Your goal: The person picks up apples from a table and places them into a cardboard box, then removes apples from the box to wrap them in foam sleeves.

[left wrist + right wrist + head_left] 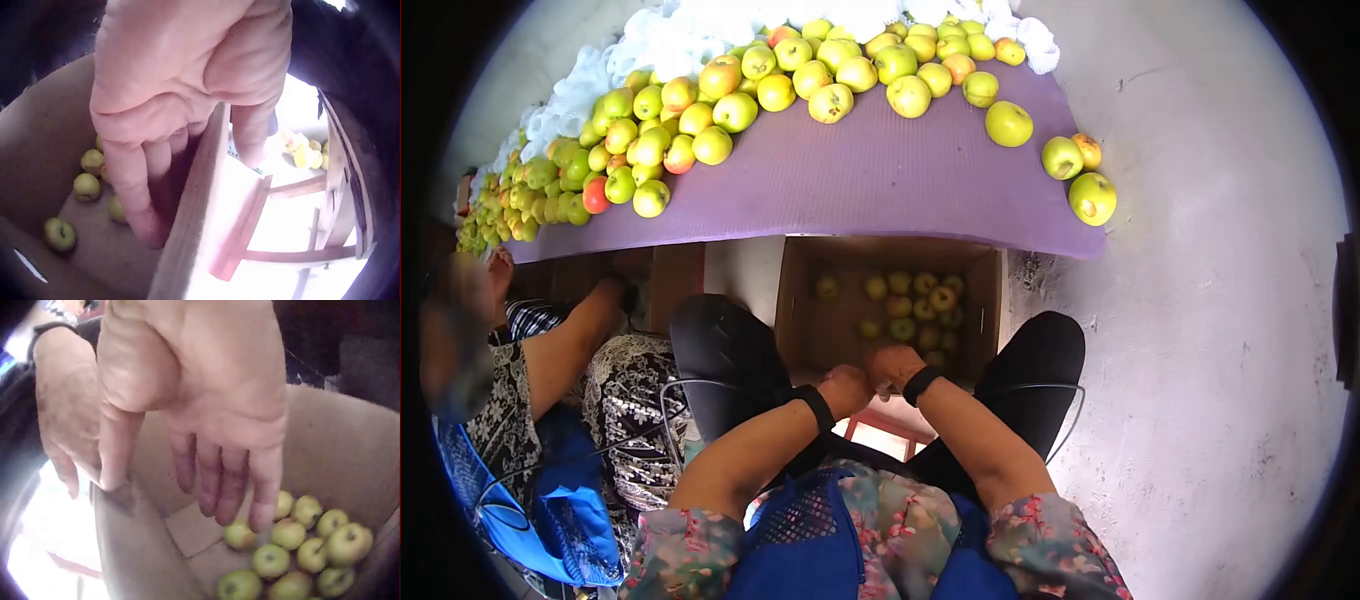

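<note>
A brown cardboard box (798, 300) stands between the person's knees, with several yellow-green apples (902, 328) on its bottom. The left hand (847, 390) grips the box's near wall (199, 194); in the left wrist view its fingers reach down the inner side and the thumb lies outside. Beside it is the right hand (894, 368). In the right wrist view the right fingers (210, 475) hang fairly straight inside the box, above the apples, while the thumb reaches the rim close to the left hand. Nothing is held in the right hand.
A purple-covered table (820, 180) spans the far side, overhanging the box. Many apples (720, 76) lie on it, with white foam nets (670, 40) behind. Another person's arm (570, 350) is at left. A red wooden frame (240, 234) stands below the box wall.
</note>
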`<control>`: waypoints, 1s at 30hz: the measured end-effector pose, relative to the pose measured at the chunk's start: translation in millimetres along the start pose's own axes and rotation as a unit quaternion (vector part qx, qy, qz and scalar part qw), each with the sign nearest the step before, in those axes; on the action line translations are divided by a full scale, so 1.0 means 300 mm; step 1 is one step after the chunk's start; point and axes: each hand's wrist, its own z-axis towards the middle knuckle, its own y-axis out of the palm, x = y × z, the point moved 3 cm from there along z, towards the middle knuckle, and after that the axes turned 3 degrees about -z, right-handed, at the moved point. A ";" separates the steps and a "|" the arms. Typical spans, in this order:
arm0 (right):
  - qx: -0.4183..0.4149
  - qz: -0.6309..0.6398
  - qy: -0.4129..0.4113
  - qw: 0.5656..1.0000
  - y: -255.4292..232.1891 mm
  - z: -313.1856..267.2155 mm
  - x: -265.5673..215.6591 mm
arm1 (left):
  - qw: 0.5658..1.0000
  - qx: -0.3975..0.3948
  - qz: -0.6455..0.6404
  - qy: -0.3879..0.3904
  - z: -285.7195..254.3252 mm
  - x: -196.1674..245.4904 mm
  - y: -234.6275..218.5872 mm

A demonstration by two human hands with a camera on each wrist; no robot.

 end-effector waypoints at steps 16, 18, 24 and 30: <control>0.195 0.038 0.044 0.979 0.158 0.088 -0.068 | 0.985 0.108 -0.101 -0.090 -0.048 -0.075 0.088; 0.205 0.019 0.047 0.977 0.157 0.073 -0.081 | 0.984 0.105 -0.112 -0.089 -0.058 -0.072 0.074; 0.241 0.001 0.079 0.967 0.131 0.041 -0.100 | 0.978 0.141 -0.113 -0.106 -0.061 -0.088 0.048; 0.240 0.025 0.080 0.967 0.155 0.028 -0.064 | 0.995 0.075 -0.039 -0.044 -0.120 -0.043 -0.224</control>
